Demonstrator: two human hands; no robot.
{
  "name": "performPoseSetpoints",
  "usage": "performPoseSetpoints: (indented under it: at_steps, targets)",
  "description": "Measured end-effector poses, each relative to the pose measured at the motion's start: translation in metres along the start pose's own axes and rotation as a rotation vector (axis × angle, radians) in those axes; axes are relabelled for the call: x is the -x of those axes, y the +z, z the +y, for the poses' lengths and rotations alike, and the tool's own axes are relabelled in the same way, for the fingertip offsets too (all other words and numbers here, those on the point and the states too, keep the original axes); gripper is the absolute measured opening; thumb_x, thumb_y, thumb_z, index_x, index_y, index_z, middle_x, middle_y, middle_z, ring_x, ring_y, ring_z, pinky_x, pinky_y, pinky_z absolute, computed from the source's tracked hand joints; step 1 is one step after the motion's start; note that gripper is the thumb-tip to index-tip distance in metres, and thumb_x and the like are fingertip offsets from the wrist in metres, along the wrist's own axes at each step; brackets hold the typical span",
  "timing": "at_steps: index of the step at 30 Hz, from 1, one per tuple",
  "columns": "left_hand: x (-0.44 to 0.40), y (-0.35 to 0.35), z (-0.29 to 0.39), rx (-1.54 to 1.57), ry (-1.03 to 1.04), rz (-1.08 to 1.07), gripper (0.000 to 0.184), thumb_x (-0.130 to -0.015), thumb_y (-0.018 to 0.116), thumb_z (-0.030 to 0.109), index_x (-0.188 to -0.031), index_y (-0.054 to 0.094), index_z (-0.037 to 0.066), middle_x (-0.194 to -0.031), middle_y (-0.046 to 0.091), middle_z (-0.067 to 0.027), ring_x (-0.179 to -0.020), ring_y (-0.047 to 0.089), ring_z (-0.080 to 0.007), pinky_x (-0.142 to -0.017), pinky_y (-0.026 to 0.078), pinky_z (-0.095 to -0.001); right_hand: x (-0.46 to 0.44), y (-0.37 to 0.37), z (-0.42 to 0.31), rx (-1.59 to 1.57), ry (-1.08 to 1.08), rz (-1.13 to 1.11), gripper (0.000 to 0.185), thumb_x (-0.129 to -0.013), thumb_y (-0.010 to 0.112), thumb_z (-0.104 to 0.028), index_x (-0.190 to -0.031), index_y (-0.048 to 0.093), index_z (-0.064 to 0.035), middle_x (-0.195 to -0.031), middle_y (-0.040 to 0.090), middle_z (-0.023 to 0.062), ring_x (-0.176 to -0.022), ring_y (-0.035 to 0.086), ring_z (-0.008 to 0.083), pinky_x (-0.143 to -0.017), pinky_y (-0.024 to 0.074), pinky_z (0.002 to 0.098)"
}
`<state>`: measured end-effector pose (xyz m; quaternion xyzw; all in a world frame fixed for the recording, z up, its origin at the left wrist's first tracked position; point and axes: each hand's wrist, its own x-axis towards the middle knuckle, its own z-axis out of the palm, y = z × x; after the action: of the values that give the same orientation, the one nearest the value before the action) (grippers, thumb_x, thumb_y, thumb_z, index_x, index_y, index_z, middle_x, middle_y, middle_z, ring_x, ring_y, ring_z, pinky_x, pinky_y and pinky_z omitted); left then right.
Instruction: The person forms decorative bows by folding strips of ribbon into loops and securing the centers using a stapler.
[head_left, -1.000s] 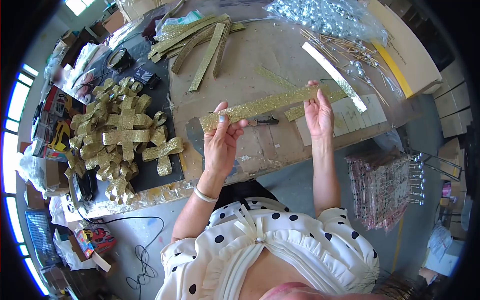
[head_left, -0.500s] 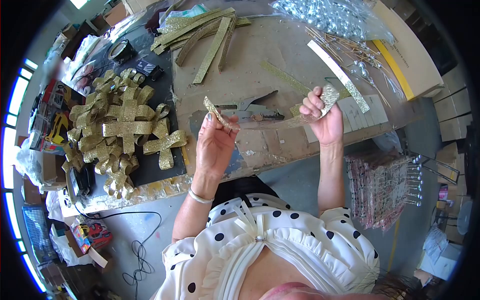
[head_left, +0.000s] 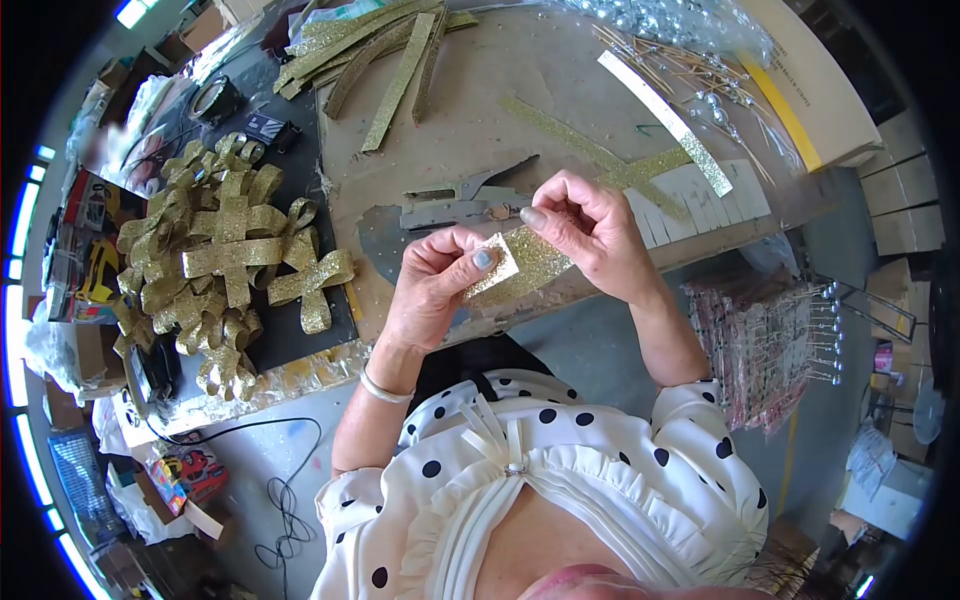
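Between my two hands a gold glitter ribbon strip [head_left: 540,262] is bent over, its pale underside showing near one end. My left hand [head_left: 440,285] pinches that end between thumb and fingers. My right hand [head_left: 595,235] is closed on the strip from the other side, close to the left. Just beyond them a grey stapler [head_left: 450,208] lies on the table. Further right, crossed gold strips [head_left: 645,172] rest beside a pale ruled sheet [head_left: 700,212]. A pile of looped gold ribbon bows [head_left: 225,255] covers the left of the table.
At the back lie loose gold strips [head_left: 400,85]. A white-and-gold strip [head_left: 670,120], sticks with silver beads [head_left: 690,85] and a bag of silver balls [head_left: 670,30] are at the back right. Bagged beaded stems [head_left: 755,350] hang off the right edge. A cable [head_left: 285,510] trails on the floor.
My hands have come together from apart, bringing the ribbon ends close and folding the strip between them. The camera view has shifted slightly.
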<state>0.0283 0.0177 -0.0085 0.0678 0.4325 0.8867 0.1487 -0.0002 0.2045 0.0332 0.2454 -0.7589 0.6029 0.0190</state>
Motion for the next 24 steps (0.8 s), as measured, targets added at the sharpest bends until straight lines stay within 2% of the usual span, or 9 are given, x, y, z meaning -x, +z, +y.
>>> performPoseSetpoints:
  at_steps: [6, 16, 19, 21, 24]
  targets:
    - [0.0006, 0.0021, 0.0008, -0.050, -0.008, 0.042, 0.007, -0.079, 0.065, 0.008, -0.084, 0.065, 0.003, -0.080, 0.062, -0.0010, -0.073, 0.055, -0.0066, -0.069, 0.045, -0.0215, 0.0009, 0.0011, -0.0030, -0.007, -0.008, -0.004, 0.012, -0.084, 0.059, -0.008, -0.075, 0.052, -0.0026, -0.060, 0.045, -0.0047, -0.052, 0.036, 0.0008, -0.046, 0.0284, 0.0181]
    - [0.0001, 0.0029, 0.0008, -0.061, 0.023, 0.016, 0.008, -0.078, 0.065, 0.006, -0.085, 0.067, 0.002, -0.078, 0.063, -0.0018, -0.071, 0.055, -0.0068, -0.067, 0.045, -0.0216, 0.0014, 0.0020, -0.0007, -0.018, -0.024, -0.023, 0.012, -0.083, 0.060, -0.007, -0.076, 0.051, -0.0028, -0.060, 0.045, -0.0047, -0.052, 0.037, 0.0005, -0.046, 0.0286, 0.0174]
    - [0.0000, 0.0020, 0.0010, -0.017, -0.009, 0.038, 0.009, -0.074, 0.065, 0.000, -0.083, 0.066, 0.002, -0.080, 0.064, -0.0047, -0.073, 0.059, -0.0101, -0.071, 0.047, -0.0218, 0.0007, 0.0015, -0.0001, -0.019, -0.029, -0.030, 0.012, -0.083, 0.060, -0.007, -0.076, 0.051, -0.0028, -0.060, 0.044, -0.0048, -0.052, 0.036, 0.0005, -0.046, 0.0284, 0.0174]
    - [-0.0005, 0.0021, 0.0005, -0.114, 0.031, 0.044, 0.007, -0.077, 0.065, 0.005, -0.083, 0.067, 0.001, -0.076, 0.063, -0.0014, -0.068, 0.054, -0.0061, -0.065, 0.044, -0.0202, -0.0003, 0.0019, -0.0001, -0.016, -0.053, -0.031, 0.012, -0.083, 0.060, -0.007, -0.075, 0.051, -0.0031, -0.060, 0.044, -0.0051, -0.052, 0.035, 0.0003, -0.046, 0.0280, 0.0175]
    - [-0.0006, 0.0031, 0.0024, -0.149, 0.054, 0.035, 0.007, -0.076, 0.064, 0.003, -0.083, 0.067, 0.001, -0.077, 0.063, -0.0016, -0.068, 0.053, -0.0057, -0.063, 0.042, -0.0196, -0.0010, 0.0014, 0.0001, -0.014, -0.051, -0.047, 0.012, -0.083, 0.061, -0.007, -0.076, 0.051, -0.0028, -0.062, 0.044, -0.0041, -0.053, 0.035, 0.0015, -0.046, 0.0282, 0.0182]
